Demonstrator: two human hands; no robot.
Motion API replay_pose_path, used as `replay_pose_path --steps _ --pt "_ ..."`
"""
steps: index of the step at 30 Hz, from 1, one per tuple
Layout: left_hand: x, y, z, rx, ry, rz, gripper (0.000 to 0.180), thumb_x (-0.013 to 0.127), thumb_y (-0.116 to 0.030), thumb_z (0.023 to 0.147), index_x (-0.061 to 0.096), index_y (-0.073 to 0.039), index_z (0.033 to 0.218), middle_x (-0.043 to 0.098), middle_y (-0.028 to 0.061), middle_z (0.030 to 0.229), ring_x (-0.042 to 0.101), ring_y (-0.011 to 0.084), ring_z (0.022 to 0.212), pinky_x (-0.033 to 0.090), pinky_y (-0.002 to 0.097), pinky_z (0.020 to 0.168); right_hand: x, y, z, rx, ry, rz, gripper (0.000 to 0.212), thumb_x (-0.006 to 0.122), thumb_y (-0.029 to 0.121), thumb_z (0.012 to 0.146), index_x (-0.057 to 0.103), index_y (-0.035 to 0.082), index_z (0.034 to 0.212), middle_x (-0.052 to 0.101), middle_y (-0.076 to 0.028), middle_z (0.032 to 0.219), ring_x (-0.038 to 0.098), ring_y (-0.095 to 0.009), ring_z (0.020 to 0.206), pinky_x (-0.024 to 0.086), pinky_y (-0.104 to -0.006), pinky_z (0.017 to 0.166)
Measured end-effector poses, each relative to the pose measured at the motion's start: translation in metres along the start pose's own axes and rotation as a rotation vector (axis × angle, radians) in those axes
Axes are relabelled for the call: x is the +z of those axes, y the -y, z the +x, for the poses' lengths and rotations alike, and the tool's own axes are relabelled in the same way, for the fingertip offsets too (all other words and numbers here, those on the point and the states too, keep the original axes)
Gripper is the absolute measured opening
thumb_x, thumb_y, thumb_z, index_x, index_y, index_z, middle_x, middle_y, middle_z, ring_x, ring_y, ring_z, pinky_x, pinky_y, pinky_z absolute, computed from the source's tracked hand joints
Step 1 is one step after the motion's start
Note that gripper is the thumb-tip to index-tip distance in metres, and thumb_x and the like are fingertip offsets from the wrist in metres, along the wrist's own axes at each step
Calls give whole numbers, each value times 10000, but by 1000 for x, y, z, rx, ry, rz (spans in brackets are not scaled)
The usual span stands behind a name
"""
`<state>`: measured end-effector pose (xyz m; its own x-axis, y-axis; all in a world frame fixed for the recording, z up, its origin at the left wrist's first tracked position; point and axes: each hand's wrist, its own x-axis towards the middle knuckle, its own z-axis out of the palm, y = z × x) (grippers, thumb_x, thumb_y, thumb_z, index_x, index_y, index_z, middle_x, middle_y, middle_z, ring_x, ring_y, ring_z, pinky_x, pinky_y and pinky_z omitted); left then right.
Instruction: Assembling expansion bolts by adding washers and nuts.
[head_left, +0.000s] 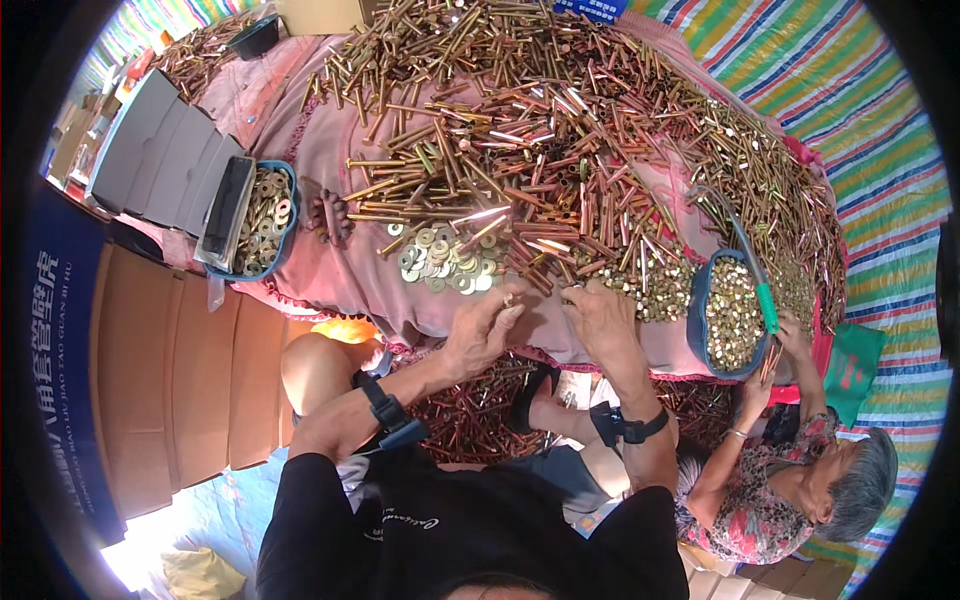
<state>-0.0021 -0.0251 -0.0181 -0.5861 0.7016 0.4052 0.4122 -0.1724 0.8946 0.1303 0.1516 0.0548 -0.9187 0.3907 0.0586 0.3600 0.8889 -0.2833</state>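
Note:
My left hand (482, 328) is at the near edge of the cloth-covered table, fingers curled together, just below a pile of flat round washers (440, 262). A small glint shows at its fingertips, too small to name. My right hand (603, 318) is a short way to the right, its thumb and fingers pinched together beside the loose brass-coloured nuts (655, 290). What it pinches is hidden. Beyond both hands lies a large heap of gold and reddish metal anchor bolts (560, 150), some with ends close to my fingers.
A blue basin of nuts (698, 325) with a green-handled tool (766, 305) stands at right, near a co-worker (760, 480) whose hands hold bolts. Another blue basin (292, 215) of washers stands left by grey boxes (165, 150). Cardboard cartons (200, 380) line the left; more bolts (465, 425) lie below.

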Motion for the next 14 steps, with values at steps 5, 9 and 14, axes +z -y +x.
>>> replay_pose_path --steps 5,9,14 --pt "0 2 -2 -14 31 35 292 620 -70 1026 618 -7 1311 724 127 959 685 180 794 554 291 710 0 -1 8 -10 -68 257 234 752 146 871 752 71 1093 671 -148 873 677 -296 761 525 -399 695" --pt "4 4 -1 6 9 1 362 641 -36 1011 576 -27 1367 735 142 988 696 173 824 555 285 714 -13 20 17 -64 -72 563 231 749 100 892 738 2 1101 657 -87 854 633 -152 751 497 -290 683" --pt "3 8 -5 29 38 -18 451 659 -61 1012 517 -66 1439 747 153 1026 722 184 829 568 269 719 -4 33 25 -57 -59 754 280 738 115 926 726 22 1189 684 -62 962 631 -135 816 501 -277 704"
